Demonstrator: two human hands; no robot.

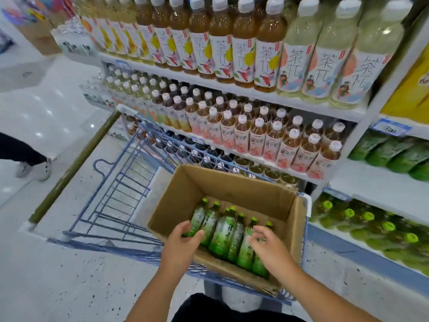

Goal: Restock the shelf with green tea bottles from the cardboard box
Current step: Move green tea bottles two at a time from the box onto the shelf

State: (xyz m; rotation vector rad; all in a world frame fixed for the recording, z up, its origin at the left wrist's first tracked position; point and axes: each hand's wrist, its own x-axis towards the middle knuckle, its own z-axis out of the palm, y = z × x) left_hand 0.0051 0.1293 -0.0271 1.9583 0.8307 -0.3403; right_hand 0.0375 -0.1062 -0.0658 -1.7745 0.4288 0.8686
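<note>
Hands reach into the cardboard box (pixel 234 189) at six o'clock: left hand (pixel 183 240) curls around the leftmost of the green tea bottles (pixel 222 231) lying there; right hand (pixel 267 242) hovers above them, fingers spread, grasping nothing. Target shelf (pixel 371 249) sits at three o'clock. Risk: a one-handed lift might let the slick bottle slip.

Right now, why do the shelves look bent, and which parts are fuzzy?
Head view: the wide-angle lens bows the white shelf edges; the pale glossy floor shows glare spots; the far-left corner is blurred; the green-capped tea bottles in the brown cardboard box are fairly sharp.
</note>
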